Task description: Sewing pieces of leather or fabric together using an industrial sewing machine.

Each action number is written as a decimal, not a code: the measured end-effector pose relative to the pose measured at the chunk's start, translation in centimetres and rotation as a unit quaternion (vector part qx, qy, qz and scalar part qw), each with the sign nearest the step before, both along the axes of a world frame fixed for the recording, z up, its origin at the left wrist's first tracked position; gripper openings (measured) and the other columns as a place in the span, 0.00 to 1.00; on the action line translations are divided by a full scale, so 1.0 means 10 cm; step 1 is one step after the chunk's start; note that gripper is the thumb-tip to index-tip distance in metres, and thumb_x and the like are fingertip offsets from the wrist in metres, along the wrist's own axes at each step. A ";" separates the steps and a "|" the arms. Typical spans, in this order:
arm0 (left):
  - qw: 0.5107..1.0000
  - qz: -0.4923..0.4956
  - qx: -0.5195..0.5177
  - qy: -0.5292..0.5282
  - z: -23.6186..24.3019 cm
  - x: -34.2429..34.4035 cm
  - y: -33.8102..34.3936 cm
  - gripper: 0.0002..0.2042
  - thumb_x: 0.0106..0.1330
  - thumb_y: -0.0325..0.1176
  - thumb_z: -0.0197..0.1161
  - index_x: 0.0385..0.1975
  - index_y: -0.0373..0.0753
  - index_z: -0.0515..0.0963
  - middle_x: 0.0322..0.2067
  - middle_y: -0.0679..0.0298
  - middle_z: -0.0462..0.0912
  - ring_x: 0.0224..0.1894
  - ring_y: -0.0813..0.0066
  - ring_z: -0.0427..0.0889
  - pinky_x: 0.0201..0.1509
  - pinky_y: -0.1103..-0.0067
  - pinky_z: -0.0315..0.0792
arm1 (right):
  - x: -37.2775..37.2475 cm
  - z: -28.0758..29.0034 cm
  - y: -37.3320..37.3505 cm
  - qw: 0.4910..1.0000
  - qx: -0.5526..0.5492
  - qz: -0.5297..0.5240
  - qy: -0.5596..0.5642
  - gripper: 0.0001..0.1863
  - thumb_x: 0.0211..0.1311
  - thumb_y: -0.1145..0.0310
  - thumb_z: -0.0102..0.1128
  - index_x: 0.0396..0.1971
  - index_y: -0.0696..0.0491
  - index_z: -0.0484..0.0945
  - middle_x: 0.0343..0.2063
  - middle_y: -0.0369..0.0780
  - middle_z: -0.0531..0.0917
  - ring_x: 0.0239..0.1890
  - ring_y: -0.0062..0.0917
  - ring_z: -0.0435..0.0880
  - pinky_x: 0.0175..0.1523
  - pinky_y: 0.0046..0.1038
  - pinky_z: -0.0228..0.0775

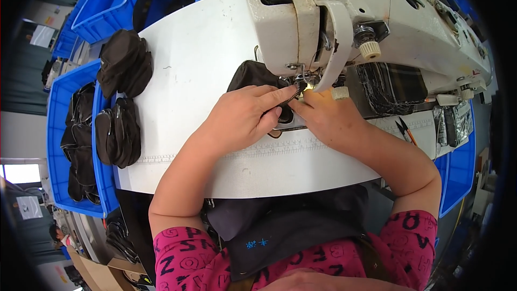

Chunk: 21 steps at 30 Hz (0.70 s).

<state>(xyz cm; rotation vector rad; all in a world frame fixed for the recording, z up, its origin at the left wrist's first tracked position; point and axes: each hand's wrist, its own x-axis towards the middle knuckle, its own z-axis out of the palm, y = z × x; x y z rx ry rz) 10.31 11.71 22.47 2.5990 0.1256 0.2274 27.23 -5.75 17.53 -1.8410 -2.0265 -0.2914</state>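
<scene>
A black fabric pouch piece (250, 74) lies under the head of a white sewing machine (280, 32), its zipper edge (295, 95) curving up toward the lit needle area. My left hand (239, 116) grips the piece from the left, index finger stretched along the zipper and thumb bent below it. From the right, my right hand (331, 116) pinches the edge close to the presser foot; its fingertips are partly hidden by the machine. Both forearms rest over the white table (183, 97).
Black pouches (125, 62) are piled at the table's left edge, beside a blue bin (56, 129) of more pouches. Stacked black pieces (396, 86) lie under the machine arm. Thread snips (406, 131) and plastic-wrapped packets (453, 124) sit at the right.
</scene>
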 end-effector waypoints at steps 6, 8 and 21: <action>0.976 0.017 -0.207 0.062 -0.08 -0.01 0.16 0.12 0.71 0.26 0.60 0.49 0.36 0.85 0.44 0.57 0.87 0.43 0.65 0.86 0.49 0.73 0.79 | -0.05 0.17 0.00 0.999 0.024 0.010 -0.046 0.12 0.50 0.72 0.65 0.37 0.55 0.84 0.46 0.44 0.81 0.47 0.34 0.82 0.38 0.33 0.76; 0.955 0.103 -0.265 0.083 -0.12 0.07 0.07 0.07 0.68 0.25 0.65 0.44 0.36 0.83 0.37 0.62 0.86 0.39 0.71 0.84 0.47 0.75 0.78 | -0.10 0.20 -0.01 0.996 0.046 0.020 -0.068 0.10 0.49 0.72 0.65 0.34 0.55 0.82 0.49 0.45 0.82 0.50 0.34 0.82 0.39 0.33 0.77; 0.989 0.105 -0.102 0.022 -0.22 0.11 -0.12 0.19 0.62 0.25 0.67 0.53 0.43 0.74 0.25 0.65 0.76 0.29 0.67 0.80 0.35 0.71 0.74 | -0.14 0.14 -0.02 0.995 -0.027 0.061 -0.068 0.17 0.51 0.71 0.63 0.41 0.61 0.83 0.51 0.46 0.84 0.52 0.34 0.81 0.50 0.34 0.78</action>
